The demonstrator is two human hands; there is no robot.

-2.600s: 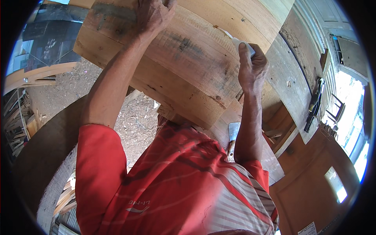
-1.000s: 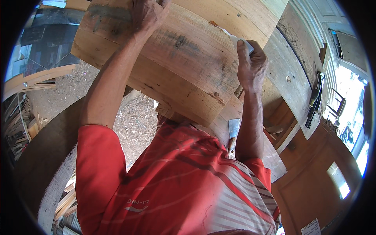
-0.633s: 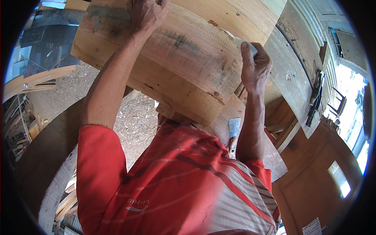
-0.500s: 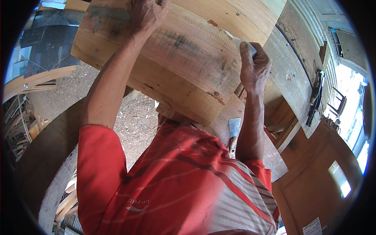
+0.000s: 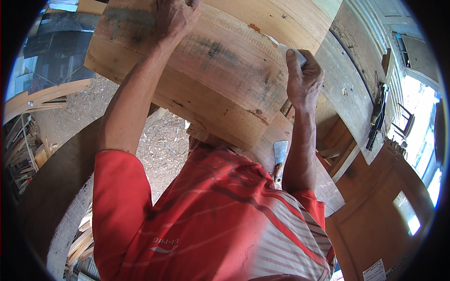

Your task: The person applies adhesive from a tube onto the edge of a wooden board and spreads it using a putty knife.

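Overhead, plank [image 5: 206, 70] slanting left-to-right.

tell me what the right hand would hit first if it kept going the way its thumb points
The right hand pinches a small white piece against the big wooden slab. Going on, it would likely just slide further over the slab's face; depth is hard to judge.

A thick, dark-stained wooden slab [image 5: 206, 79] lies tilted; small white pad [image 5: 290, 50] pressed against its edge.

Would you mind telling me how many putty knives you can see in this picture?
1. A single putty knife lies on the bench beside the right forearm, below the wooden slab. Others may be hidden behind the slab or the person's body.
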